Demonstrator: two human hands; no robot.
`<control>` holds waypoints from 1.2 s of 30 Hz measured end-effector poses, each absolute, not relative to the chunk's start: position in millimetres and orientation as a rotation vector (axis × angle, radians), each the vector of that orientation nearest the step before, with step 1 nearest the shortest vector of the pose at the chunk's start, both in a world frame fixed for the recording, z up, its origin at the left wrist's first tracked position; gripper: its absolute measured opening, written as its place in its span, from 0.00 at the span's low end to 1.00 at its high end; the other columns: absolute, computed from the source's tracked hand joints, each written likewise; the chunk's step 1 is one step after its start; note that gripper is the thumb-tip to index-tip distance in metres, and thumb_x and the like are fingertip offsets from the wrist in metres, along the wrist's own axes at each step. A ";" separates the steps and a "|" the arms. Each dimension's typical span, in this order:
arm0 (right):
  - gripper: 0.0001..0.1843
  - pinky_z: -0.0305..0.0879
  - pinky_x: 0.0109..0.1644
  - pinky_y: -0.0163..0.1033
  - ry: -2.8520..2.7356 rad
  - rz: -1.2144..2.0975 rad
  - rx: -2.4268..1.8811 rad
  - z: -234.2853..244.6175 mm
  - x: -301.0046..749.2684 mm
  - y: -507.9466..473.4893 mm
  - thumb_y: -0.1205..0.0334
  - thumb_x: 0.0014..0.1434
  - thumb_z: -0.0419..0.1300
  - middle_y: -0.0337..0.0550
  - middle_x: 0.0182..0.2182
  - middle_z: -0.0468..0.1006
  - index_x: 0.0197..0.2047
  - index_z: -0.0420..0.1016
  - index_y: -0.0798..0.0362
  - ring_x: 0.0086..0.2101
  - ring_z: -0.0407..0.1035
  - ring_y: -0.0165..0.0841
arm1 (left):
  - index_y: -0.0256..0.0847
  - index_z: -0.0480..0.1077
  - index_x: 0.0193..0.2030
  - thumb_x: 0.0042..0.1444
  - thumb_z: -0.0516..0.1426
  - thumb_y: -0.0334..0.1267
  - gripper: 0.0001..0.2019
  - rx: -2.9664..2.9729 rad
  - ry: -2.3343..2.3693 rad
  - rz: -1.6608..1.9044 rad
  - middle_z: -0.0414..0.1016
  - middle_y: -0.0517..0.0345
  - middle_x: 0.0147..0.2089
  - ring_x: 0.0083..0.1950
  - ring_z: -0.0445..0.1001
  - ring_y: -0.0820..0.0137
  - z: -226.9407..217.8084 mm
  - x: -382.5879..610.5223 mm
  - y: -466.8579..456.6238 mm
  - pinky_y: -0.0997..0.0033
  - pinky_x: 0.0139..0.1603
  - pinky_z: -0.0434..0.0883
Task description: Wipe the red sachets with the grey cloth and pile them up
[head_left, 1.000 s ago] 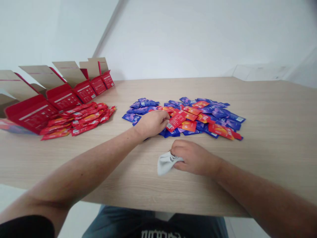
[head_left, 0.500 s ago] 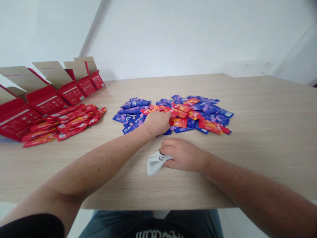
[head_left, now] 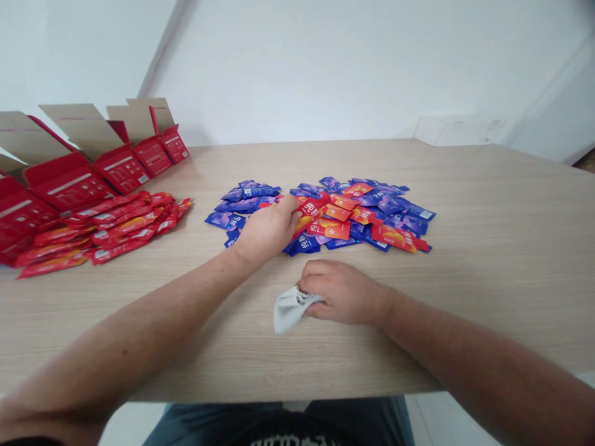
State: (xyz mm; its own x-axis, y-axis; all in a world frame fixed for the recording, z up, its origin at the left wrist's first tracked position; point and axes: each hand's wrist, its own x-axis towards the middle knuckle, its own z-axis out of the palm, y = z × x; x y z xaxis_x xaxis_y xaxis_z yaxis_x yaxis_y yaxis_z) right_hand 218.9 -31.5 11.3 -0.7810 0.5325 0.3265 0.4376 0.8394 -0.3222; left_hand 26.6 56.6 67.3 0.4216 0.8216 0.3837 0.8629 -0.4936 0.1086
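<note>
The left fingers [head_left: 289, 209] pinch a red packet [head_left: 310, 212] jutting beyond their tips; the right fingers [head_left: 317, 274] clutch a pale cloth [head_left: 289, 311].

1. The light is bright and rather even, with a cool white tone; its exact source I cannot tell
2. On the table [head_left: 493, 248], soft shadows lie beside the left forearm [head_left: 171, 322] and the right forearm [head_left: 465, 347], and the latter becomes darker towards the lower corner
3. The pale wall [head_left: 297, 74] looks slightly milky, with a faint shade beside the red boxes [head_left: 123, 170]
4. The upper right corner of the view is darkened
5. The wide lens stretches the things at the left border
6. Colours of the packets [head_left: 393, 204] are strong, but small print on the boxes is too soft to read
</note>
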 end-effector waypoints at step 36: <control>0.05 0.72 0.47 0.46 -2.364 0.007 -1.225 33.5 235.4 -42.7 0.61 0.67 0.63 0.50 0.41 0.78 0.41 0.73 0.52 0.42 0.74 0.42 | 0.40 0.69 0.34 0.57 0.60 0.37 0.05 -3.274 -2.185 -1.284 0.72 0.62 0.29 0.28 0.66 0.74 9.0 -17.9 3.0 0.75 0.26 0.61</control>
State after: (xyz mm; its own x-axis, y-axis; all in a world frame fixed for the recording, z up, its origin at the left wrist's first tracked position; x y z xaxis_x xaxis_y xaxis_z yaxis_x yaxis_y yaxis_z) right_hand 235.4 -42.7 33.5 -0.4878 0.7723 0.4069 0.7701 0.6002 -0.2162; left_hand -17.9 3.0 9.0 0.4223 0.9041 -0.0655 0.3826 -0.1123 0.9171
